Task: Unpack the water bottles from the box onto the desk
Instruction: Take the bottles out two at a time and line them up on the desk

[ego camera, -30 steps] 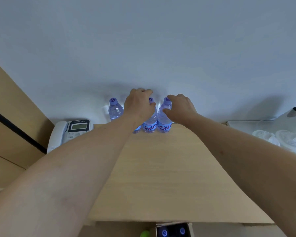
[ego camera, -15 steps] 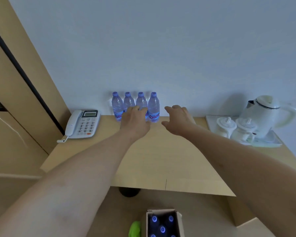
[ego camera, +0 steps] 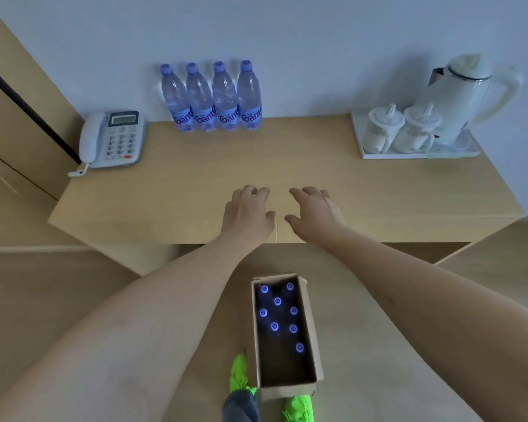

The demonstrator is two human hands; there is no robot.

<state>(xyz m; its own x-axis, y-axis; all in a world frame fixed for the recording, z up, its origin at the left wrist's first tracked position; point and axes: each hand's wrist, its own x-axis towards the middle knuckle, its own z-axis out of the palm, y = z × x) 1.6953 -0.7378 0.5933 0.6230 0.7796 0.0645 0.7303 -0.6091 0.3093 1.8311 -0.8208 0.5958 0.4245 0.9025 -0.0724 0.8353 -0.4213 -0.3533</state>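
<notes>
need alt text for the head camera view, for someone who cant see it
Two empty hands, left hand and right hand, hover open over the front edge of a wooden desk. Four water bottles stand in a row at the wall, between a phone and a tray with a kettle. An open cardboard box on the floor holds more bottles.

Four water bottles (ego camera: 211, 97) are lined up upright at twelve o'clock against the wall on the worktop (ego camera: 378, 190). The left hand (ego camera: 247, 213) and right hand (ego camera: 313, 213) are held empty, fingers spread, above its near edge. At six o'clock, the box (ego camera: 313, 345) is seen on the floor, eight blue caps showing inside.
</notes>
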